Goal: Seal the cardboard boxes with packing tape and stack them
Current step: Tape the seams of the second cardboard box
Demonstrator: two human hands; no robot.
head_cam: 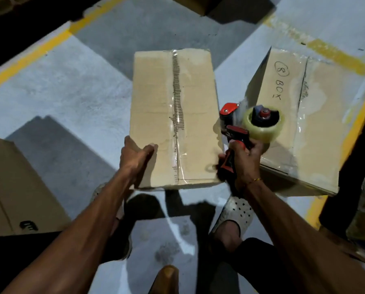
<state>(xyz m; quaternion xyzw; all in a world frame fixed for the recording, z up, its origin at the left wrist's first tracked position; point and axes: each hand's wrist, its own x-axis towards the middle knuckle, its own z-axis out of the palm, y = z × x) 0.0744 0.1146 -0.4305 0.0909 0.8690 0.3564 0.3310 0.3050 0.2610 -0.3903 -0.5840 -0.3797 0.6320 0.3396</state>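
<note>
A closed cardboard box [156,107] lies on the floor in front of me, with clear tape running along its centre seam. My left hand [135,155] rests on its near left edge, fingers curled against the top. My right hand [243,160] grips the red and black handle of a tape dispenser [249,124] carrying a roll of clear tape, held just off the box's near right corner. To the right sits a second box [317,124], taped over and marked "8 BOX".
Another cardboard box [12,187] stands at the left edge. My feet in perforated sandals [234,213] stand just behind the middle box. Yellow floor lines [29,58] run at the left and right. More cartons sit at the far top and right edge.
</note>
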